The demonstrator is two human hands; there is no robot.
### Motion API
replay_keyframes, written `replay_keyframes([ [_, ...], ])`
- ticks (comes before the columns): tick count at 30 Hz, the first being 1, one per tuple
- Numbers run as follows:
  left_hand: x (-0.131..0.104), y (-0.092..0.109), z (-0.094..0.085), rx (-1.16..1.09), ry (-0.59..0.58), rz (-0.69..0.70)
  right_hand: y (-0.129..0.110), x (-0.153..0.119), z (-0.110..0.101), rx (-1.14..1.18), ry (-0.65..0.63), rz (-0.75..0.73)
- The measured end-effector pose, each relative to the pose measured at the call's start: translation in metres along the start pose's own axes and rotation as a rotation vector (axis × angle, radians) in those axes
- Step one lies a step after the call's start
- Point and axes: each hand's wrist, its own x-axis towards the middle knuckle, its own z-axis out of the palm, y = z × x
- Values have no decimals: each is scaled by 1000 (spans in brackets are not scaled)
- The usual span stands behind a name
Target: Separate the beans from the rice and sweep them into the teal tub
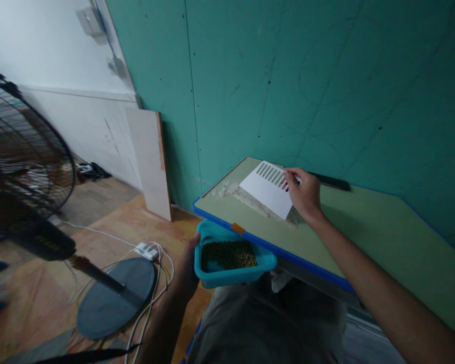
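Observation:
My left hand (188, 270) grips the left end of a teal plastic tray (265, 260), its thumb on the rim. The tray sits just under the table's blue front edge. Inside lie small dark green beans (225, 251) and a patch of pale yellow beans (247, 259). In my right hand (304, 194), fingers closed on its right side, is a white sheet with a row of slots (267, 192), tilted over the tabletop. A streak of pale, fine grains or crumbs (256, 205) runs along the table beside and partly beneath the sheet.
The pale green table (364, 222) stands against a green wall. A dark flat object (331, 182) lies at its back. On the left stand a fan (41, 237) and a leaning white board (147, 156). A power strip (146, 250) and cables lie on the floor.

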Motion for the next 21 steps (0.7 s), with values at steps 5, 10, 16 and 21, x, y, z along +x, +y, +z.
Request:
replay_keyframes([
  [5,0,-1,-2,-6,-10,14,13,4,-2,-22,5,12],
  [10,1,-2,-1,-12,5,26,16,2,1,-10,-16,25],
  [16,3,-2,-5,-10,6,2,7,-2,3,26,-32,23],
  [21,2,0,-3,-6,2,-14,0,-4,5,87,-50,34],
])
